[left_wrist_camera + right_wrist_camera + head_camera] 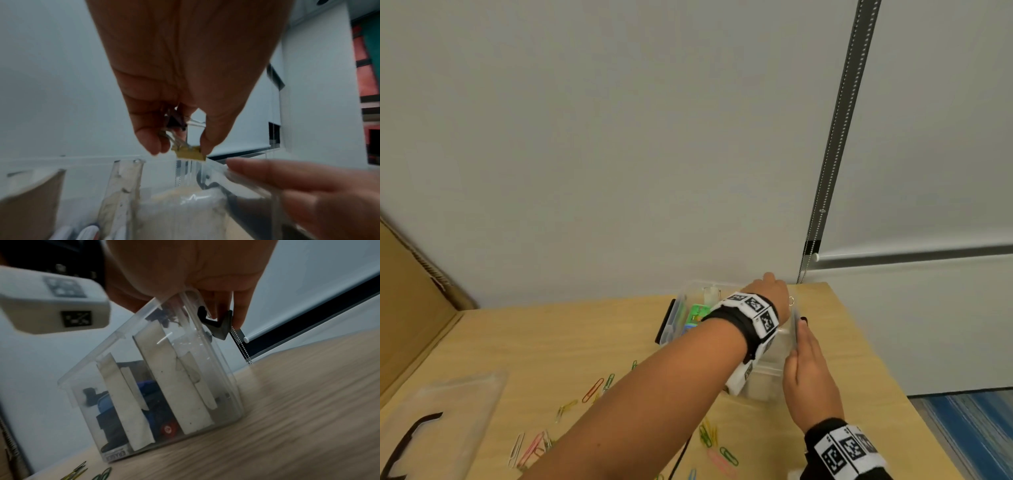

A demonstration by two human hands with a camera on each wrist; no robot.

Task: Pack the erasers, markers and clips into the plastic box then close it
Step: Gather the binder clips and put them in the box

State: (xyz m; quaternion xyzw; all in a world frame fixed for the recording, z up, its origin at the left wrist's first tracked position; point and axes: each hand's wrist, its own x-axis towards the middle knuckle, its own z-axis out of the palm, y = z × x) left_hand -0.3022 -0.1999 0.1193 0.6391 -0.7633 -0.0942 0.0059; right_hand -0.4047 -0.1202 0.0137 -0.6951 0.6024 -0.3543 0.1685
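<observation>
Two hands work at the clear plastic box near the worktop's far right corner in the head view; coloured paper clips lie scattered toward the near edge, the lid at the near left. Left wrist view: the left hand pinches binder clips over the open box. Right wrist view: the right hand grips the box's rim, fingers curled at its black latch; erasers and markers sit inside.
</observation>
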